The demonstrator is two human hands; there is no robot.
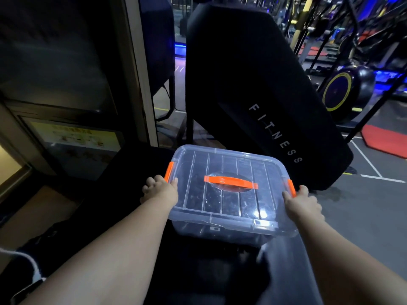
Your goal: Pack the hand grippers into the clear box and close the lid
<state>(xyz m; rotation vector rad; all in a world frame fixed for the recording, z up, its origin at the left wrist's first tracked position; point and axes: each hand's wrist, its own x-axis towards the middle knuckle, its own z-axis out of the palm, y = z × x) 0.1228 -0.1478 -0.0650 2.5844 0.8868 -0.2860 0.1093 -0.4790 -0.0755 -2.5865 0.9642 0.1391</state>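
Observation:
A clear plastic box (231, 227) rests on a dark surface in front of me, its ribbed clear lid (222, 172) lying flat on top. An orange carry handle (230, 182) sits at the lid's middle. Dark shapes show dimly through the lid; I cannot make out the hand grippers. My left hand (159, 190) holds the box's left side, fingers at the orange left latch (169, 171). At the opposite side, my right hand (302, 204) presses against the orange right latch (291, 188).
A big black padded machine (253, 84) marked FITNESS stands right behind the box. A glass-fronted cabinet (72, 142) is at the left. Grey gym floor (363, 205) with white lines and a red mat (385, 139) lies to the right, exercise machines beyond.

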